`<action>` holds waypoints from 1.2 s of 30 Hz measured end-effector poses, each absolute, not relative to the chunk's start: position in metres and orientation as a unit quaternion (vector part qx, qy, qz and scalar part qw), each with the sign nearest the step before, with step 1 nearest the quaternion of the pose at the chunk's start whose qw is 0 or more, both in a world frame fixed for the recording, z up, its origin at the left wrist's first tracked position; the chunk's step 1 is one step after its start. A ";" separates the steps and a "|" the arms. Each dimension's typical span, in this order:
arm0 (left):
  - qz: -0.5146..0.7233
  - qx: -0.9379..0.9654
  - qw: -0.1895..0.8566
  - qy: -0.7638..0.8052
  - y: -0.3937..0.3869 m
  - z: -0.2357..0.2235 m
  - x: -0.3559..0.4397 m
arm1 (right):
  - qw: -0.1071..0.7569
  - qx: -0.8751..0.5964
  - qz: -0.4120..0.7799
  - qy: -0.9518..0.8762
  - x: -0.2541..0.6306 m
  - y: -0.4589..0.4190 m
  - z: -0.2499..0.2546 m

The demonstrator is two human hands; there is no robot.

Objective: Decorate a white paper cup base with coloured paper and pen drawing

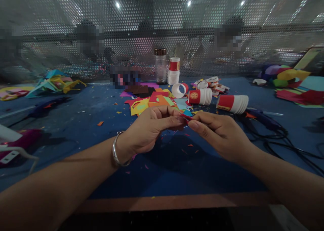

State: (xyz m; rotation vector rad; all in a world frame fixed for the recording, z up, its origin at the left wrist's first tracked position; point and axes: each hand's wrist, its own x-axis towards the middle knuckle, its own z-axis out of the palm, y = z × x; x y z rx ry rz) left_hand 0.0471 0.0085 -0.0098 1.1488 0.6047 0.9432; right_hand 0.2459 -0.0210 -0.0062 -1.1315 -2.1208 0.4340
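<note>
Between my two hands, above the blue table, is a small piece of red paper (186, 117). The fingertips of my left hand (154, 126) pinch one side of it, and a silver bangle circles that wrist. My right hand (221, 133) is closed on the other side, thumb against the fingers. Most of the paper is hidden by the fingers, so its full shape does not show. Just beyond the hands lies a pile of coloured paper pieces (152, 102), and behind my right hand a stack of red and white paper cups (201, 97) rests on its side.
A lidded clear bottle (160, 67) and an upright cup stack (174, 72) stand near the perforated metal screen (126, 28). Glue guns with cords lie right (265, 119) and left (48, 106). A power strip (15, 153) sits at left. Paper scraps dot the table.
</note>
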 end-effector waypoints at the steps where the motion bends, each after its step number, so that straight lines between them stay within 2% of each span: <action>1: 0.422 0.518 0.693 0.272 0.009 -0.010 0.047 | 0.342 -0.435 0.168 -0.816 0.246 -0.021 -0.006; 36: 0.454 0.547 0.646 0.279 0.012 -0.008 0.045 | 0.350 -0.448 0.232 -0.790 0.243 -0.019 -0.007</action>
